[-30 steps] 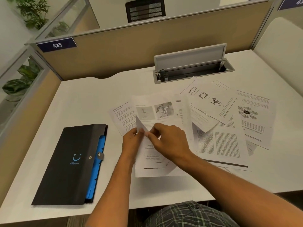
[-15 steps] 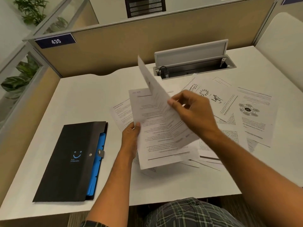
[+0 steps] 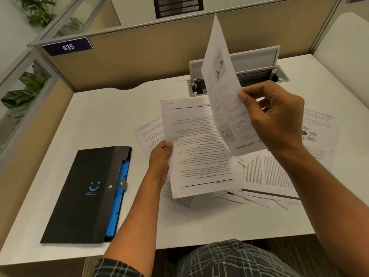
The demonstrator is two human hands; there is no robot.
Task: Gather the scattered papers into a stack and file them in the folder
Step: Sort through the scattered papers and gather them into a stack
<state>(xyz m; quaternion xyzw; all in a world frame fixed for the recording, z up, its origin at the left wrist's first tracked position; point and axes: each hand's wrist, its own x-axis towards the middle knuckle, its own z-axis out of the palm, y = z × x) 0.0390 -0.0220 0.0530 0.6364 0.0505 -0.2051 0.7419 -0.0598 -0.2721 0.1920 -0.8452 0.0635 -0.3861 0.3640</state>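
My left hand [image 3: 160, 159] grips the left edge of a printed text sheet [image 3: 195, 144], held tilted above the desk. My right hand [image 3: 277, 120] pinches a second sheet with pictures [image 3: 223, 84], lifted almost upright above the first. Several more printed papers [image 3: 265, 172] lie scattered on the white desk under and to the right of both hands, and one sheet [image 3: 148, 132] pokes out to the left. The black folder [image 3: 87, 194] with a blue smiley lies closed at the left, blue dividers [image 3: 119, 196] showing along its right edge.
An open cable tray [image 3: 245, 76] with a raised lid sits at the back of the white desk [image 3: 111, 118]. Beige partition walls [image 3: 151, 54] close the back and left. The desk's front edge runs just above my lap.
My right hand has lifted the picture sheet higher and more upright, off the stack. My left hand still holds the text sheet, raised slightly.
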